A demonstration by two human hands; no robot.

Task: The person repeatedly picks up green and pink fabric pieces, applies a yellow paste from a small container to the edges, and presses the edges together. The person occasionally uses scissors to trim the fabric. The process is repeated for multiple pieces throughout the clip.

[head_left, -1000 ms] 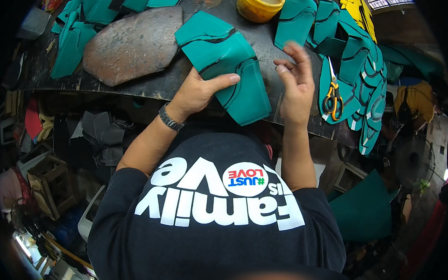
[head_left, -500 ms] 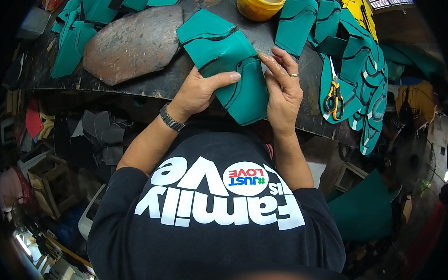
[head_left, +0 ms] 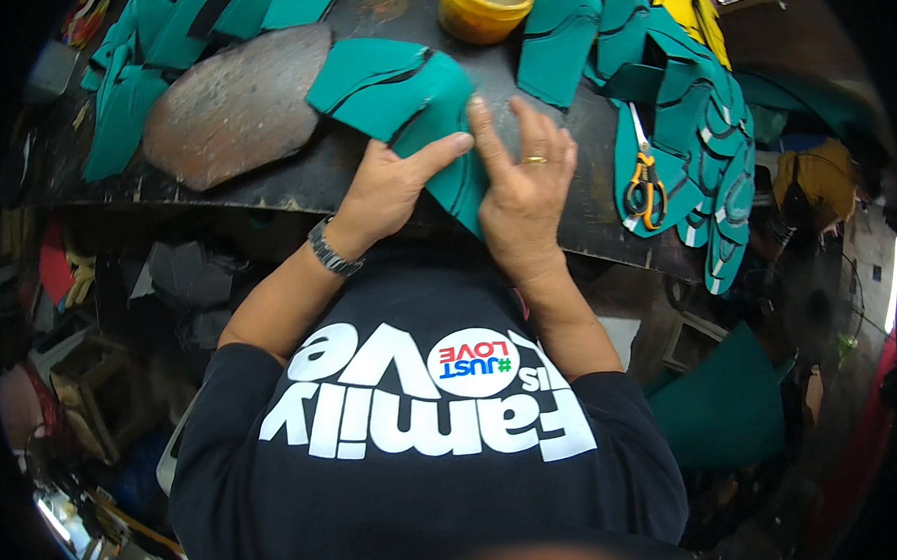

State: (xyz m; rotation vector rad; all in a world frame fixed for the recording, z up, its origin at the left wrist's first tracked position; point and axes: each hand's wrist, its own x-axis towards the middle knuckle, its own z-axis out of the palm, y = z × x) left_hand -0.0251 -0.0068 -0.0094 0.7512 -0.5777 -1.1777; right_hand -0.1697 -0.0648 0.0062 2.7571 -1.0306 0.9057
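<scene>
Sheet [head_left: 437, 91], teal, bent and leathery, slants ten to four o'clock; left hand [head_left: 388, 185] pinches it, spread right hand [head_left: 524, 191] touches its three-o'clock edge.

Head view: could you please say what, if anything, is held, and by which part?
Left hand holds the teal piece by its near edge; right hand touches it.
</scene>
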